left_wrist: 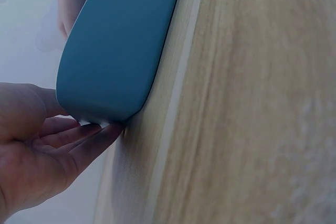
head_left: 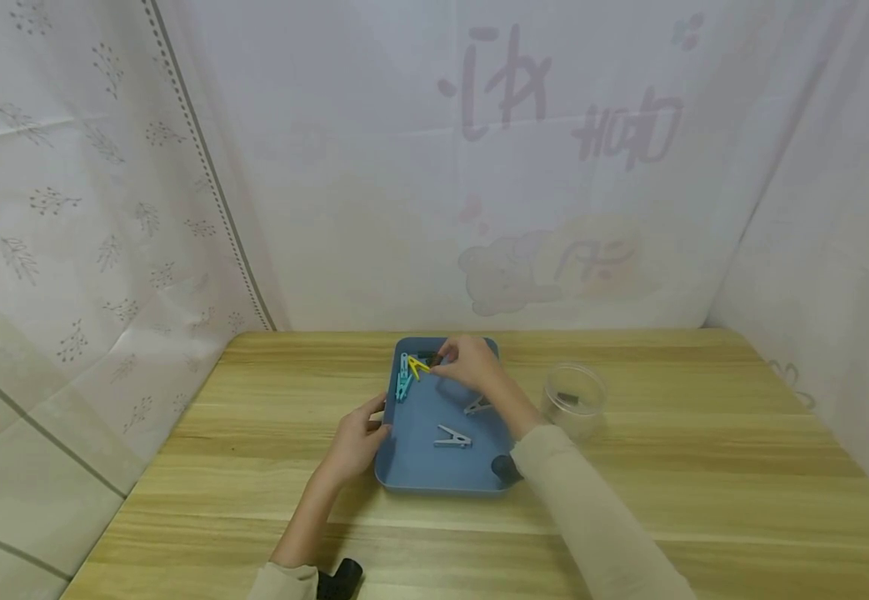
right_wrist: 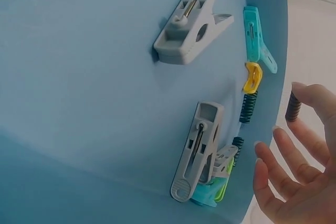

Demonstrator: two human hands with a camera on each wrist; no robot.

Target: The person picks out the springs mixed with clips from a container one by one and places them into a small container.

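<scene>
My right hand [head_left: 471, 364] is over the far end of a blue tray [head_left: 419, 467]. In the right wrist view, its thumb and index finger pinch a small dark coil spring [right_wrist: 293, 107], with the other fingers spread. My left hand [head_left: 354, 446] holds the tray's left side, thumb by the rim and fingertips low against the outer wall [left_wrist: 110, 77]. Inside the tray lie a grey clothespin [head_left: 452, 438], another grey one [right_wrist: 197, 150] by the right wall, teal clothespins [head_left: 402, 379] and a yellow one [head_left: 417, 367]. Another dark spring [right_wrist: 248, 107] lies beside the yellow clothespin.
A clear round tub [head_left: 575, 392] stands on the wooden table [head_left: 704, 467] right of the tray, with a dark piece inside. A green clothespin [right_wrist: 224, 182] shows among the clips. A pale printed curtain [head_left: 374, 167] hangs behind the table.
</scene>
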